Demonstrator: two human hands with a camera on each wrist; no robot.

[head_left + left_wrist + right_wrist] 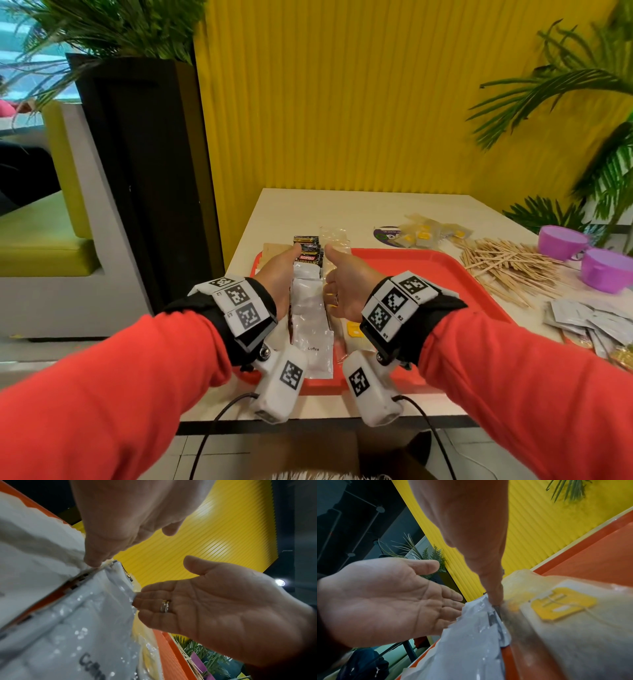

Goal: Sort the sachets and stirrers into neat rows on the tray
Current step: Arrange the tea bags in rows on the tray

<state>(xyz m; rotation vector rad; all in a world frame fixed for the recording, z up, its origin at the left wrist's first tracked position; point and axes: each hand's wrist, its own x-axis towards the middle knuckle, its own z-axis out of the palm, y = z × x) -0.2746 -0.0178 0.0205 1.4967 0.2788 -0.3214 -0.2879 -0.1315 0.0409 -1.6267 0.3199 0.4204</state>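
Note:
A red tray (428,284) lies on the pale table. At its left end runs a column of white coffee sachets (310,308), with black Kopiko sachets (308,251) at the far end. My left hand (279,274) and right hand (346,284) stand edge-down on either side of this column, palms facing, fingers straight against its sides. In the left wrist view the right hand (214,601) has its fingertips on the white sachets (85,622). The right wrist view has the left hand (385,599) touching their other edge. A tea bag (565,604) with a yellow tag lies just right of the column.
On the table right of the tray lies a heap of wooden stirrers (507,267). More tea bags (428,234) sit behind it, silver sachets (589,322) in front, and two purple cups (606,274) at the far right. A yellow wall stands behind the table.

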